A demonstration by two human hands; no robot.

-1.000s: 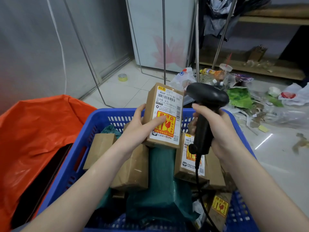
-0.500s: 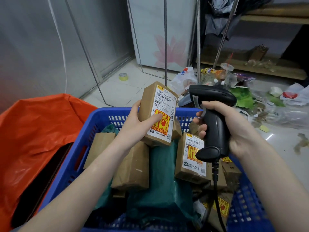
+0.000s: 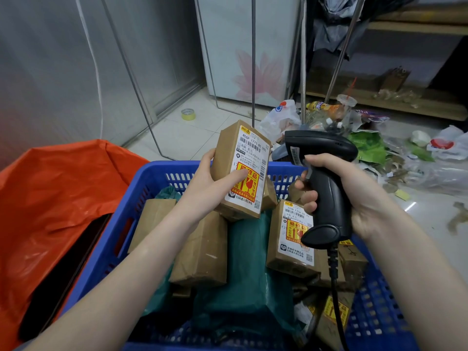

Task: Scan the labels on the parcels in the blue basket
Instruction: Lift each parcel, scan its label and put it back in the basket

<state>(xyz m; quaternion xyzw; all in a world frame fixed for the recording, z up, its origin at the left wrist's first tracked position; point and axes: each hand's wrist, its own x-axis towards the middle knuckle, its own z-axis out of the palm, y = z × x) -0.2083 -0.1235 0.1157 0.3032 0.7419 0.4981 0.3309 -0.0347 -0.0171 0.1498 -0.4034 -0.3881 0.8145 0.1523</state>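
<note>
My left hand (image 3: 211, 184) holds a brown cardboard parcel (image 3: 241, 171) upright over the far side of the blue basket (image 3: 109, 247); its white label with a barcode and a red-yellow fragile sticker faces me. My right hand (image 3: 354, 191) grips a black corded barcode scanner (image 3: 323, 178), whose head points left at the held parcel from just beside it. In the basket lie a second labelled parcel (image 3: 291, 239), plain brown parcels (image 3: 202, 252) and a dark green bag (image 3: 248, 269).
An orange plastic bag (image 3: 50, 198) lies left of the basket. Litter, bottles and plastic bags (image 3: 367, 138) cover the tiled floor behind and to the right. A yellow tape roll (image 3: 188, 114) sits on the floor by metal frame legs.
The scanner has swung from upright to level, its head now aimed left at the parcel. My left hand has turned the parcel a little to the right. The right hand sits lower.
</note>
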